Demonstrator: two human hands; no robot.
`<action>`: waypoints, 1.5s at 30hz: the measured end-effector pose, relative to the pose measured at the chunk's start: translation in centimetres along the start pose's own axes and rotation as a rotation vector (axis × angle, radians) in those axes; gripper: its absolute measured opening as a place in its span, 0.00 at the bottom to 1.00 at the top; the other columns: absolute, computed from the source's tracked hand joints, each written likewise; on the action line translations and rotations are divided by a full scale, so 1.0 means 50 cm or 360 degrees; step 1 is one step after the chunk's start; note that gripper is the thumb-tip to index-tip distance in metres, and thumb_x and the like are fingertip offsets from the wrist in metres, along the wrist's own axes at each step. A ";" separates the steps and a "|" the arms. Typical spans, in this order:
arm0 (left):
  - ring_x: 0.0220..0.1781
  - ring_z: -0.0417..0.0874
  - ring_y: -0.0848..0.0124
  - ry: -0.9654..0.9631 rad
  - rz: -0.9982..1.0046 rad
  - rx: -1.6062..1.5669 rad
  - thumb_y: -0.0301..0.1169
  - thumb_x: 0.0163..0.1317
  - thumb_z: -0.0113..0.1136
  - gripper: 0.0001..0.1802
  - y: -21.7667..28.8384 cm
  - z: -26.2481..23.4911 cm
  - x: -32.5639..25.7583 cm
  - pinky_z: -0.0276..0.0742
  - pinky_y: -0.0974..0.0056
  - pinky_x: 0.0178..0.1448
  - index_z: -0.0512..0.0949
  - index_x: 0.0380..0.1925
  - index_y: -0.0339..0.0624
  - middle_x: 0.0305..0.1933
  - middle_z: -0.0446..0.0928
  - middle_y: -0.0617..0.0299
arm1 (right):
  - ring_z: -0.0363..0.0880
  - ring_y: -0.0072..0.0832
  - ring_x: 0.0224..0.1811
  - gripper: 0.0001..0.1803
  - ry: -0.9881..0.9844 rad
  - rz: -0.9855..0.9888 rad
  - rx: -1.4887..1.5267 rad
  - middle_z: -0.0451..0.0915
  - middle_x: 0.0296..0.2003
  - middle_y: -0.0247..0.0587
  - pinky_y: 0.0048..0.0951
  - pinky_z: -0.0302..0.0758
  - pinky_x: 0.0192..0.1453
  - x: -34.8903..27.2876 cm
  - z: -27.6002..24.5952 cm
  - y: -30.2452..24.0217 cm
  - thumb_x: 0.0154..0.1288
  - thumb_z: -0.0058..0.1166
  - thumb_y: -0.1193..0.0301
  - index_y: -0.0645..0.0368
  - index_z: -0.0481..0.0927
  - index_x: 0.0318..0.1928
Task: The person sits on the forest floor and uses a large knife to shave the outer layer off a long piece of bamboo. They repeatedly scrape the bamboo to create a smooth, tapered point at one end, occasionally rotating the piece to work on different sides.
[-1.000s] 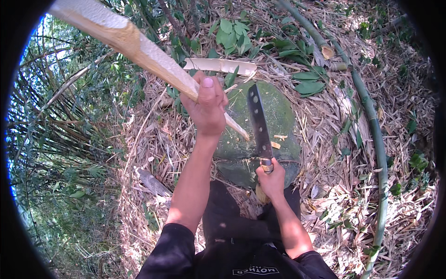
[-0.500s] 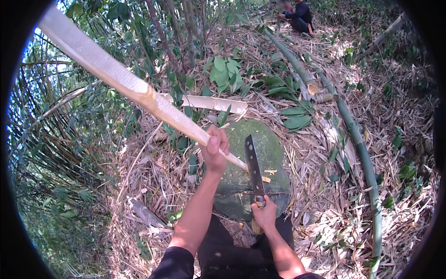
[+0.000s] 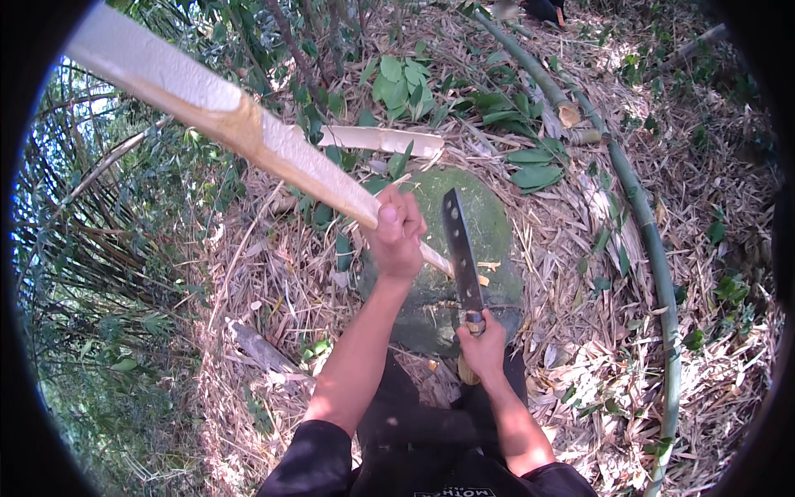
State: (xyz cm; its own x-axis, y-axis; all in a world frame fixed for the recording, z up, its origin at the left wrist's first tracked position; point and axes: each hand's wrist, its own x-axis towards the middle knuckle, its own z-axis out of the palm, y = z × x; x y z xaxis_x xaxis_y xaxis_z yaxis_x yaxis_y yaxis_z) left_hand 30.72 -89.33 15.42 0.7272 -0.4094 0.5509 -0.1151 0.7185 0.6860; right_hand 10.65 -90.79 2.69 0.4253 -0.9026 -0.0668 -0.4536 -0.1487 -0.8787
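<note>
The left hand [image 3: 396,236] is wrapped tight round a pale split bamboo stave [image 3: 248,132], whose lower tip rests near the middle of a mossy round stump [image 3: 497,224] while its long end slants up toward the upper left; the right hand [image 3: 483,348] is closed on the handle of a dark machete [image 3: 461,248], blade lying flat-edged along the stump, just right of the stave's tip; a shorter pale offcut [image 3: 381,139] lies past the stump's far edge, and green bamboo poles [image 3: 654,248] curve along the right; judging by the chips, trimming has begun, with most of the stave untouched.
</note>
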 end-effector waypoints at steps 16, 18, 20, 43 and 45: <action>0.17 0.55 0.82 -0.0077 0.0063 -0.0053 0.38 0.73 0.45 0.17 -0.019 -0.008 0.010 0.58 0.72 0.20 0.56 0.25 0.47 0.16 0.55 0.71 | 0.77 0.18 0.24 0.06 -0.0286 0.0218 0.0255 0.80 0.25 0.34 0.28 0.74 0.30 0.057 -0.009 -0.014 0.55 0.58 0.76 0.64 0.77 0.34; 0.17 0.54 0.82 -0.0097 0.0124 -0.0034 0.37 0.73 0.44 0.16 -0.015 -0.013 0.011 0.58 0.72 0.20 0.56 0.25 0.47 0.16 0.54 0.71 | 0.77 0.19 0.24 0.07 -0.0088 -0.0027 0.0543 0.80 0.24 0.34 0.28 0.74 0.30 0.048 -0.027 -0.049 0.55 0.59 0.76 0.64 0.77 0.34; 0.17 0.54 0.81 -0.0065 0.0138 -0.0005 0.36 0.72 0.44 0.16 -0.003 -0.022 0.002 0.58 0.71 0.19 0.56 0.25 0.47 0.16 0.54 0.71 | 0.77 0.19 0.24 0.07 0.0112 -0.0226 0.0851 0.80 0.24 0.35 0.28 0.74 0.30 0.032 -0.058 -0.113 0.55 0.59 0.76 0.63 0.78 0.35; 0.16 0.57 0.81 -0.0230 0.0185 0.0164 0.33 0.71 0.41 0.14 -0.034 0.048 0.001 0.57 0.72 0.18 0.57 0.25 0.46 0.16 0.57 0.69 | 0.78 0.37 0.24 0.13 -0.0093 0.0027 0.0008 0.78 0.22 0.44 0.39 0.74 0.35 0.073 0.000 -0.008 0.51 0.62 0.71 0.63 0.79 0.37; 0.17 0.56 0.82 -0.0198 0.0273 0.0265 0.32 0.71 0.43 0.13 -0.033 0.049 0.005 0.56 0.73 0.19 0.58 0.25 0.46 0.16 0.56 0.72 | 0.78 0.36 0.24 0.13 -0.0061 -0.0110 -0.0109 0.78 0.22 0.45 0.39 0.74 0.35 0.061 -0.015 -0.047 0.51 0.62 0.70 0.63 0.78 0.37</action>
State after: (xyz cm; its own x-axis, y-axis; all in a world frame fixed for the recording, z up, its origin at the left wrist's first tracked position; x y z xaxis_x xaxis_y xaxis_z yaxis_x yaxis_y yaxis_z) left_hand 29.43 -92.00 15.61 0.5996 -0.3630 0.7132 -0.3469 0.6852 0.6404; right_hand 12.45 -93.50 4.88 0.4866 -0.8732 -0.0262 -0.4741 -0.2387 -0.8475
